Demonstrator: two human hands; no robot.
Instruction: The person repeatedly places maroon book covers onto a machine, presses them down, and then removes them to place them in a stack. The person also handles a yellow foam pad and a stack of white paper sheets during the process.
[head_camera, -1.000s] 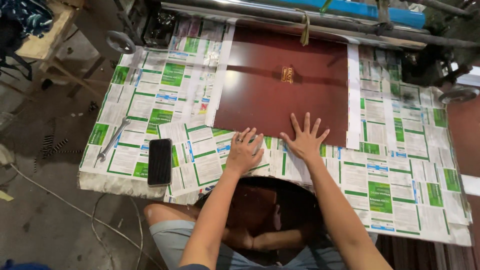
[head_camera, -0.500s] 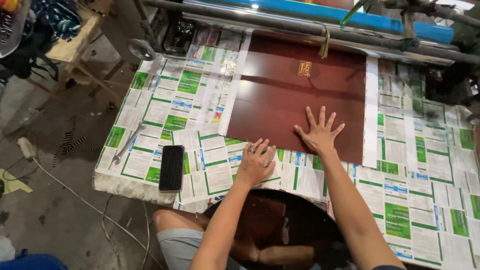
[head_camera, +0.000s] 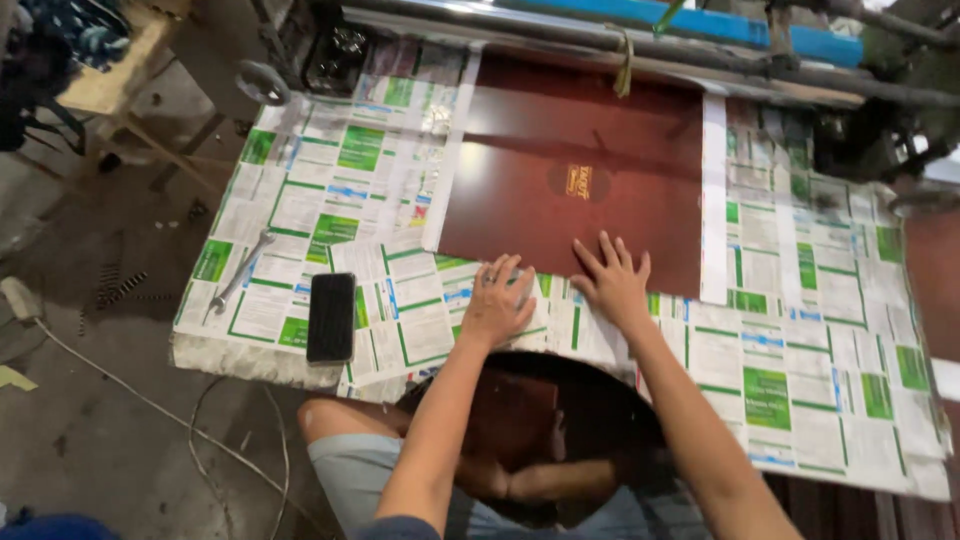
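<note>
A dark red-brown glossy sheet (head_camera: 580, 150) with a small gold emblem lies flat on a work table covered in green-and-white printed paper (head_camera: 330, 200). My left hand (head_camera: 497, 300) presses flat, fingers spread, on the paper at the sheet's near edge. My right hand (head_camera: 613, 280) rests beside it, fingers spread, straddling the sheet's near edge. Neither hand holds anything. Another glossy dark sheet (head_camera: 540, 430) curves down below the table edge over my lap, and my arms cross above it.
A black phone (head_camera: 331, 316) lies on the paper left of my left hand. A metal wrench (head_camera: 240, 272) lies further left near the table edge. Machine rails and a blue bar (head_camera: 700, 25) run along the far side. A cable (head_camera: 130, 390) trails on the floor.
The camera view has shifted, so the table sits a bit further right and lower. Both hands stay flat at the sheet's near edge, with the right hand drawn slightly closer to me.
</note>
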